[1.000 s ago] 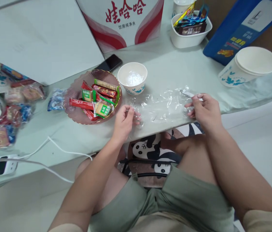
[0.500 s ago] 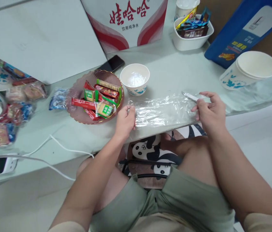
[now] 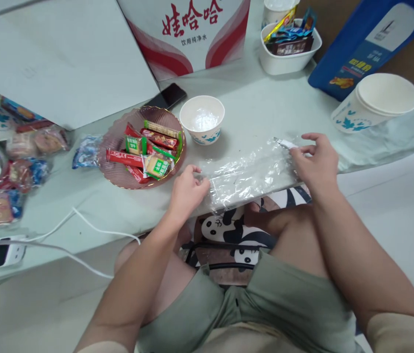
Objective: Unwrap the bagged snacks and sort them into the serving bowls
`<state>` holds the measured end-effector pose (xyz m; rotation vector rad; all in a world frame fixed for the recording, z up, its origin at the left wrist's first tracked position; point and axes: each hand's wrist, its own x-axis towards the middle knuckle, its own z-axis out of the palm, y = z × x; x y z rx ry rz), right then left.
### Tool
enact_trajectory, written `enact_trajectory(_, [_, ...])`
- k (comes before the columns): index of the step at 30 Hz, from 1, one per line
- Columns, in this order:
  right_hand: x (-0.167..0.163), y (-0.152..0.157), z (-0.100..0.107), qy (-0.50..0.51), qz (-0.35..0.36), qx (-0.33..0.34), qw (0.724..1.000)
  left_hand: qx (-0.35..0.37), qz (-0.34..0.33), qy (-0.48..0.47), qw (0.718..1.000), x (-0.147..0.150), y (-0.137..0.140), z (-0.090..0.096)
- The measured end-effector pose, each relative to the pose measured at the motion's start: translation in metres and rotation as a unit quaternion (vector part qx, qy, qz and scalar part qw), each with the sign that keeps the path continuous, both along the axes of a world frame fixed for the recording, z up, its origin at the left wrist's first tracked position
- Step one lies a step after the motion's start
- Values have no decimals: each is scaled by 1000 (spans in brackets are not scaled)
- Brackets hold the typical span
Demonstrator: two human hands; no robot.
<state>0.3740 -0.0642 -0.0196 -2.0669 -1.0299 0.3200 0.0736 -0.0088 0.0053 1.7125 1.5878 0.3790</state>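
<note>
Here's the left hand (image 3: 191, 191), nearly closed, thumb and fingers pinching the left end of one clear plastic film (image 3: 243, 179). Across from it, the right hand (image 3: 313, 159) curls loosely, index finger lifted, with one slim pale tool (image 3: 286, 143) in its grasp at the film's right end. The film lies crinkled between the two hands, along the near edge of the bench (image 3: 254, 108). Just beyond: one paper cup (image 3: 193, 131), one scalloped bowl (image 3: 113, 169) of wrapped snacks (image 3: 159, 140), one phone (image 3: 172, 95).
</note>
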Motion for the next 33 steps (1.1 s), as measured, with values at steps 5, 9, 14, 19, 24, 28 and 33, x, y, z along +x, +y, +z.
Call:
enact_trajectory(5, [0, 11, -3, -121, -9, -5, 993, 33, -54, 128, 990, -2, -9, 7])
enact_trajectory(9, [-12, -1, 10, -212, -1, 80, 974, 72, -92, 232, 966, -2, -13, 7])
enact_trajectory(14, [-58, -23, 17, -237, 277, 159, 918, 88, -112, 275, 951, -2, -14, 8])
enact_trajectory(19, [-93, -14, 4, -258, 416, -21, 872, 64, -113, 291, 948, -5, -11, 14])
enact_trajectory(24, [-93, -6, 4, -258, 406, -123, 868, 62, -123, 319, 938, -13, -16, 27])
enact_trajectory(28, [-86, -17, 16, -239, 436, -24, 867, 91, -150, 296, 939, -18, -22, 33])
enact_trajectory(33, [-75, -34, 13, -223, 549, -9, 805, 63, -193, 246, 948, -19, -17, 25])
